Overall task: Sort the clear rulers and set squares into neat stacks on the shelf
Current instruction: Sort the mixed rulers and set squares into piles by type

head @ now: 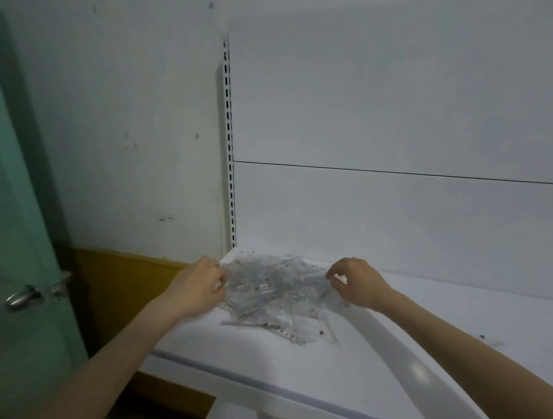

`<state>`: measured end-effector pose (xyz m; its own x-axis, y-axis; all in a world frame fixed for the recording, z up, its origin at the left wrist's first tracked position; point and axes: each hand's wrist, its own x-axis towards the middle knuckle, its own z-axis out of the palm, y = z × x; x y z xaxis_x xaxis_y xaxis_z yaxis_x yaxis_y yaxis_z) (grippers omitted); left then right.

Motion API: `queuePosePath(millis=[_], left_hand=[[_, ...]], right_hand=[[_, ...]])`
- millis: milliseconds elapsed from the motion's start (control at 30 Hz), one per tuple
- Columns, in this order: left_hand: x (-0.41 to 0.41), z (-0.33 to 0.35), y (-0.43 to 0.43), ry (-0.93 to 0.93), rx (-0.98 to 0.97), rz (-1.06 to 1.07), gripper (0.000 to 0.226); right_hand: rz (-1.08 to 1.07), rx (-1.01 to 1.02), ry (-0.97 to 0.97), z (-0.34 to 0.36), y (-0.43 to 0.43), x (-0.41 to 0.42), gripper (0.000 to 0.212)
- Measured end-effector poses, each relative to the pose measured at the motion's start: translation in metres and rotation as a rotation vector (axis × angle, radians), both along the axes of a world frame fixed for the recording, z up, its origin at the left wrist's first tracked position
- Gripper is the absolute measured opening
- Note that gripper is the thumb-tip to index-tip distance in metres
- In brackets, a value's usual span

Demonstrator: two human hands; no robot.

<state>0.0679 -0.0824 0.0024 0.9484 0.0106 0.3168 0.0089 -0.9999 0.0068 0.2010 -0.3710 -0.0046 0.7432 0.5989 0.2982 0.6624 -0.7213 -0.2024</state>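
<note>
1. The white back panel (391, 107) of the shelving unit fills most of my view. One thin dark seam runs across it.
2. To its left is a scuffed pale wall (120, 121), with a yellow-brown band (122, 281) along its lower part.
3. A green door (10, 223) stands at the far left edge.
4. The white shelf (505, 312) stretches below the panel. A glossy white strip curves across it under my right forearm.
5. A slotted metal upright (229, 147) rises from the shelf's back left corner, between wall and panel.
6. The pile of clear rulers and set squares (273, 292) lies in a loose, overlapping heap at the shelf's left end, near that back corner. A few pieces stray toward the front. I cannot tell the pieces apart in the blur.
7. My left hand (199, 287) is at the pile's left edge, fingers curled in and gripping the clear plastic there.
8. My right hand (359, 282) is at the pile's right edge, thumb and curled fingers pinching the plastic.
9. A metal door handle (22, 298) sticks out of the door, level with my hands.
</note>
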Motion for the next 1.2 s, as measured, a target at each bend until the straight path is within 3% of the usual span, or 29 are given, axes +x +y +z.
queuePosePath(millis=[67, 200, 367, 500, 567, 633, 767, 867, 1133, 1200], left_hand=[[0.001, -0.009, 0.027, 0.022, -0.037, 0.016, 0.027], [0.018, -0.021, 0.059, 0.066, -0.165, -0.013, 0.040], [0.061, -0.019, 0.054, 0.170, -0.464, -0.156, 0.045], [0.092, -0.023, 0.050, 0.355, -0.468, -0.222, 0.050], [0.099, -0.024, 0.051, 0.328, -0.457, -0.272, 0.042], [0.101, -0.024, 0.053, 0.285, -0.446, -0.304, 0.031], [0.101, -0.025, 0.052, 0.240, -0.361, -0.346, 0.049], [0.100, -0.025, 0.048, 0.212, -0.388, -0.356, 0.050], [0.105, -0.022, 0.031, 0.051, -0.558, -0.327, 0.061], [0.105, -0.020, 0.027, 0.033, -0.575, -0.330, 0.062]], right_hand=[[0.040, -0.057, 0.045, 0.004, 0.035, -0.002, 0.031], [0.117, -0.277, 0.127, 0.009, 0.079, -0.007, 0.065], [0.211, -0.358, -0.075, 0.004, 0.094, -0.015, 0.050], [0.319, -0.354, -0.192, 0.004, 0.087, -0.008, 0.047], [0.331, -0.378, -0.315, 0.006, 0.084, -0.003, 0.034], [0.299, -0.363, -0.473, 0.005, 0.082, -0.002, 0.029], [0.166, -0.254, -0.544, -0.001, 0.081, 0.000, 0.035], [0.100, -0.139, -0.575, 0.004, 0.080, -0.003, 0.033], [0.104, 0.036, -0.425, 0.009, 0.056, -0.001, 0.035], [0.071, 0.074, -0.385, 0.007, 0.048, -0.002, 0.024]])
